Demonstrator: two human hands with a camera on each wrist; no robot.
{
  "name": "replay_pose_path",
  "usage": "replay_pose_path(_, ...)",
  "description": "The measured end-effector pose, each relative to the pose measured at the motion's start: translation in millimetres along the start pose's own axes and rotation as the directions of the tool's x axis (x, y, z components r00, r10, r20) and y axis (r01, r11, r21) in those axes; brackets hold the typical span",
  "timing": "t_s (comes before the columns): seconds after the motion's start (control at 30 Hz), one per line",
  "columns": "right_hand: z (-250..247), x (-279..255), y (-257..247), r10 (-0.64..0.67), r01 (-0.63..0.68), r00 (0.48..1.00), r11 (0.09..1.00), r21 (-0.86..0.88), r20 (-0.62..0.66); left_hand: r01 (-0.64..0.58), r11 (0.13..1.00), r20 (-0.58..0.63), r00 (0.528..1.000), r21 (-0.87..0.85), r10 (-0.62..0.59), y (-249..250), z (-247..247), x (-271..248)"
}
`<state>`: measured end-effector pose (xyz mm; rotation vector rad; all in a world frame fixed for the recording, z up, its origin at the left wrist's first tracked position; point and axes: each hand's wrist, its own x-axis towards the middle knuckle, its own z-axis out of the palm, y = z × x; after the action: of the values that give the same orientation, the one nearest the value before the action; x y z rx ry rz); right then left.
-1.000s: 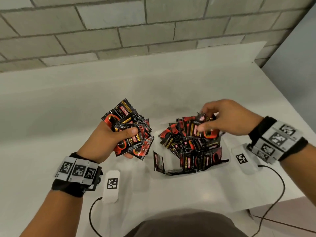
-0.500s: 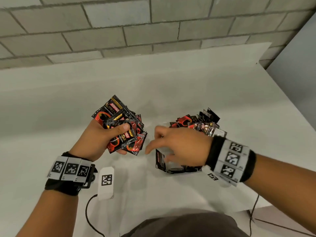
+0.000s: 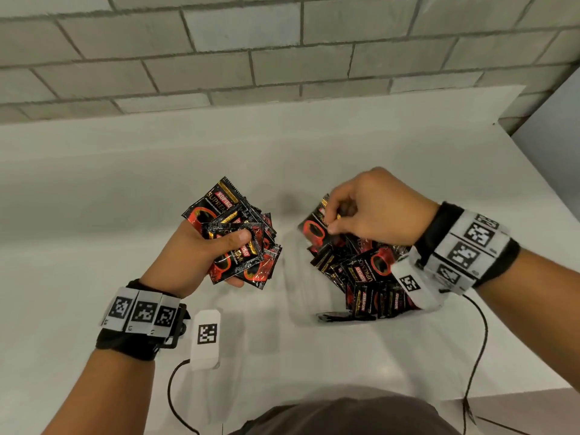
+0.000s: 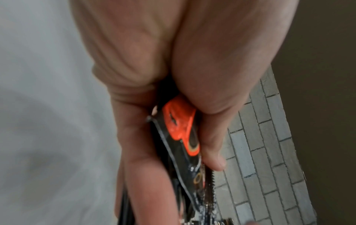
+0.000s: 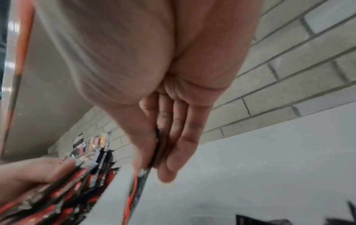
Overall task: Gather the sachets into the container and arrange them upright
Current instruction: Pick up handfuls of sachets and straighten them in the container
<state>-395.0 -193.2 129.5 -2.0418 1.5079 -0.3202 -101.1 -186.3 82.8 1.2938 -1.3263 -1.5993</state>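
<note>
A: Head view: the right hand (image 3: 373, 208) is pinching one glossy black-and-red foil sachet (image 3: 314, 229), its long axis standing nearly upright.

B: And the clear plastic container (image 3: 301, 277)?

A: Just beneath, toward six o'clock. The left hand (image 3: 194, 255) is gripping a fanned bundle (image 3: 241, 233) at nine o'clock.

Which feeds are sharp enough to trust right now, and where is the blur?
Head view: mostly sharp, print on the left hand's sachets readable; clear container smeared. Left wrist view: soft close up, palm fills it. Right wrist view: motion-blurred; right hand pinching one sachet still discernible.
</note>
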Motion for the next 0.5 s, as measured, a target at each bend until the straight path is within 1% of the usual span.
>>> replay_pose_path(0.07, 3, 18, 2, -0.009, 0.008, 1.0, 0.997, -0.079, -0.002, -0.001, 1.0, 0.003, 1.0, 0.002, 0.001, 0, 1, 0)
replay_pose_path(0.17, 18, 40, 3, -0.02, 0.048, 0.994, 0.96, -0.275, 0.103, 0.01, 1.0, 0.004, 1.0, -0.002, -0.01, -2, 1, -2)
replay_pose_path(0.23, 27, 49, 1, -0.031, 0.08, 0.99, 0.932, -0.353, 0.141, 0.02, 1.0, 0.008, 1.0, -0.004, -0.02, -3, 1, -2)
replay_pose_path(0.37, 37, 59, -2, -0.079, 0.15, 0.98, 0.898, -0.414, 0.183, 0.031, 1.0, 0.02, 0.999, 0.006, -0.031, -6, 0, -3)
replay_pose_path(0.43, 40, 61, 2, -0.078, 0.158, 0.977, 0.889, -0.431, 0.196, 0.031, 1.0, 0.023, 0.999, 0.008, -0.031, -6, 0, -3)
replay_pose_path(0.5, 43, 63, 10, -0.064, 0.139, 0.981, 0.891, -0.432, 0.184, 0.028, 1.0, 0.027, 0.999, 0.01, -0.028, -5, 0, -2)
